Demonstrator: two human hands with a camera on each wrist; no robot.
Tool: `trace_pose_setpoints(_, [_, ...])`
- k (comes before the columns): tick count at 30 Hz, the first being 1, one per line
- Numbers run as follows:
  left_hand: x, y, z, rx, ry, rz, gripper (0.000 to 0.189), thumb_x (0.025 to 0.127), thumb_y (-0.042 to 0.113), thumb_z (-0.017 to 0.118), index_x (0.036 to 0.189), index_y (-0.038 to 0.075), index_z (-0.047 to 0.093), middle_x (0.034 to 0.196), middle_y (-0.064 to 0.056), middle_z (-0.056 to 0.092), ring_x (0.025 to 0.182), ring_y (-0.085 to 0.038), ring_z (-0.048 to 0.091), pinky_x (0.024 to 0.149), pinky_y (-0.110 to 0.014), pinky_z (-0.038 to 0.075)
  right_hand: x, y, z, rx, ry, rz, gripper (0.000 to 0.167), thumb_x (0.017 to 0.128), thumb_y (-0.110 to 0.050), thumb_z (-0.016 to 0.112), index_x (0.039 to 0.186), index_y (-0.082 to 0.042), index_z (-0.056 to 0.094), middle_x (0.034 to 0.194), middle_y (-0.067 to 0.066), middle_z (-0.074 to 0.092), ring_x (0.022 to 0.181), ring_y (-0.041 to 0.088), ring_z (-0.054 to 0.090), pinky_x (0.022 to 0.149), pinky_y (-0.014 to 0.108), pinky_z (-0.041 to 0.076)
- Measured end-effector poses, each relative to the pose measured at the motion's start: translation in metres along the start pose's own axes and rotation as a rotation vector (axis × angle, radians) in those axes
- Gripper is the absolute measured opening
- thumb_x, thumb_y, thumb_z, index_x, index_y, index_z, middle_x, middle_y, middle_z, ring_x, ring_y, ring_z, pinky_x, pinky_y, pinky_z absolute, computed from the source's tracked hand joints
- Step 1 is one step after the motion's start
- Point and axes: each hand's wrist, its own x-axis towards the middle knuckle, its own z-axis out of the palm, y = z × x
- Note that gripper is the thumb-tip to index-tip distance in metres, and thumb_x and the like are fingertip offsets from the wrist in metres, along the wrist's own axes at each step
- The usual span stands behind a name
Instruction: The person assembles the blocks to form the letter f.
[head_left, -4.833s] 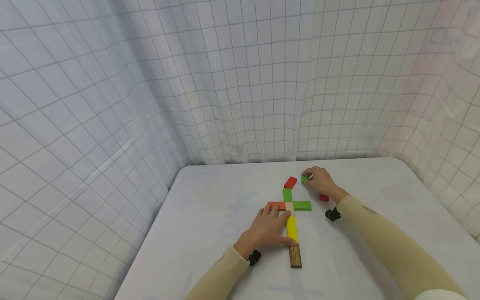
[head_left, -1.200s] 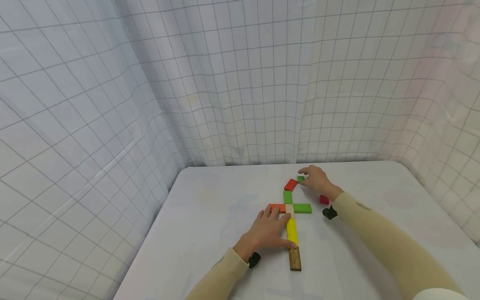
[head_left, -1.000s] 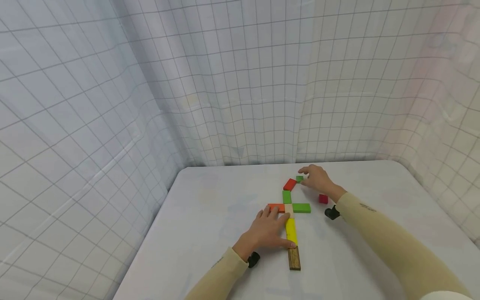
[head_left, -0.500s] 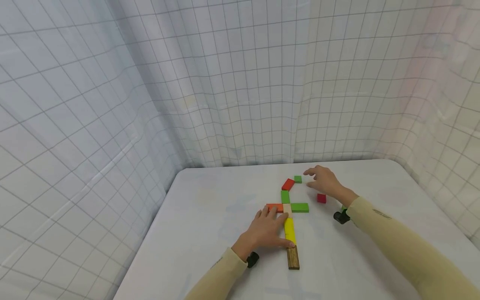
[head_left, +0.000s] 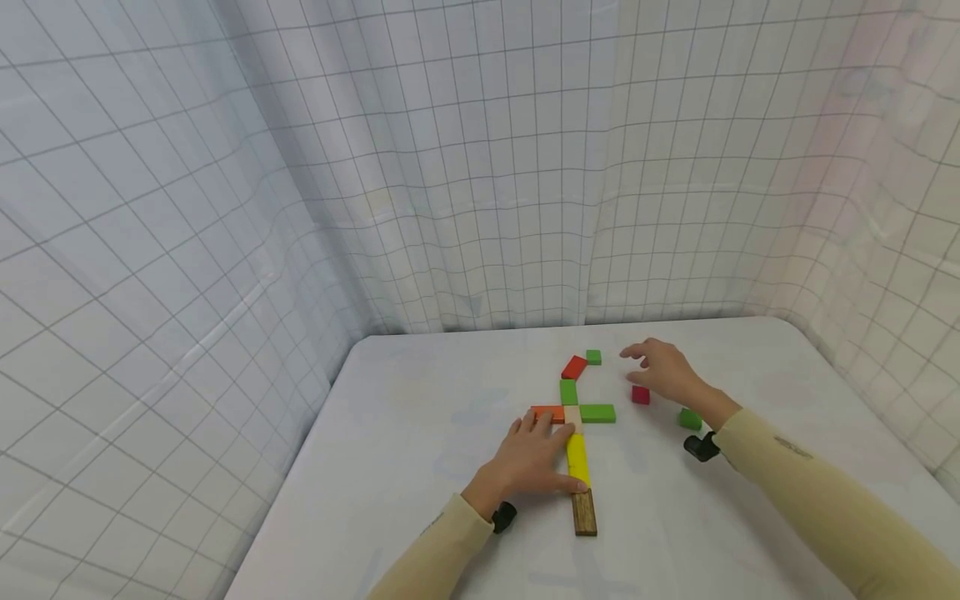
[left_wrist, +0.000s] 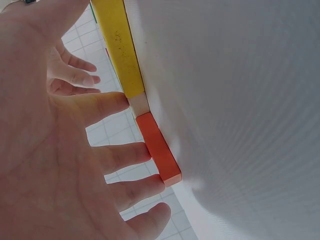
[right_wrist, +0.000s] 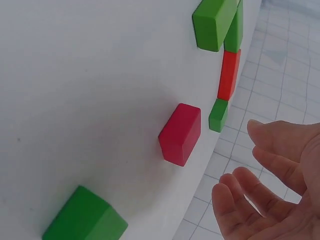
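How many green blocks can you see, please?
4: small green block by the red block; middle green block beyond the pale block; long green block right of it; loose green block near the right hand. More may be hidden.

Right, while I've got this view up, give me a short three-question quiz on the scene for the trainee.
1. True or false: the right hand holds nothing.
2. Multiple choice: which colour lies between the pale block and the brown block? a) green b) yellow c) crimson
3. Fill in: in the left wrist view, the left hand has its middle and ring fingertips at the edge of the ____ block.

Key:
1. True.
2. b, the yellow strip.
3. Orange: the orange block.
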Motion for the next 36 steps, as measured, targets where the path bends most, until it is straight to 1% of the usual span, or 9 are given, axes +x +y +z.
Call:
trace_pose_setpoints(7, [-0.001,0.002,-0.001,-0.009,-0.001,-0.006,0.095,0.077,0.079,0.063,0.155,0.031,0.039,0.157,-0.01,0.033,0.146,-0.039,0.023,0.116,-0.057,0.025,-0.012,0.009,0.005,-0.002,0.015,-0.008,0.038,0.088,-0.012,0.076,0.125,-0.002,0.069,0.117,0.021,0.064,0.098,0.033,0.063,0.078,0.046,0.056])
trace_pose_setpoints(12, [-0.001,0.001,0.001,0.007,0.001,-0.005,0.095,0.077,0.08,0.061,0.155,0.031,0.038,0.157,-0.009,0.033,0.146,-0.038,0.024,0.116,-0.056,0.026,-0.02,0.015,0.01,0.005,0.029,-0.001,0.037,0.09,-0.014,0.076,0.124,-0.002,0.069,0.114,0.019,0.065,0.097,0.032,0.064,0.075,0.044,0.056])
trace_pose_setpoints(19, [0.0,0.001,0.0,0.0,-0.001,-0.004,0.095,0.077,0.081,0.061,0.154,0.032,0.038,0.156,-0.008,0.033,0.145,-0.037,0.025,0.116,-0.056,0.026,-0.029,0.02,0.018,0.043,0.056,0.019,0.041,0.087,-0.018,0.08,0.123,-0.001,0.069,0.109,0.017,0.065,0.093,0.031,0.065,0.074,0.044,0.055])
trace_pose_setpoints(27, [-0.001,0.002,-0.001,-0.003,-0.009,-0.005,0.096,0.077,0.08,0.061,0.156,0.032,0.036,0.159,-0.009,0.031,0.147,-0.038,0.022,0.116,-0.057,0.025,-0.032,0.02,0.026,0.047,0.086,0.033,0.038,0.086,-0.016,0.081,0.117,0.001,0.071,0.103,0.017,0.066,0.09,0.031,0.064,0.072,0.045,0.054])
trace_pose_setpoints(33, [-0.001,0.002,0.0,-0.002,-0.006,-0.009,0.096,0.077,0.081,0.061,0.156,0.032,0.037,0.159,-0.008,0.032,0.147,-0.037,0.023,0.116,-0.056,0.025,-0.032,0.019,0.03,0.035,0.101,0.079,0.039,0.084,-0.02,0.083,0.115,0.001,0.071,0.099,0.016,0.065,0.088,0.029,0.062,0.072,0.044,0.053])
trace_pose_setpoints(36, [-0.001,0.002,-0.001,0.0,-0.007,-0.011,0.095,0.077,0.08,0.062,0.155,0.032,0.037,0.158,-0.008,0.032,0.146,-0.037,0.024,0.116,-0.056,0.025,-0.033,0.017,0.03,0.029,0.085,0.099,0.04,0.083,-0.021,0.084,0.112,0.002,0.071,0.095,0.014,0.065,0.084,0.027,0.06,0.07,0.041,0.052])
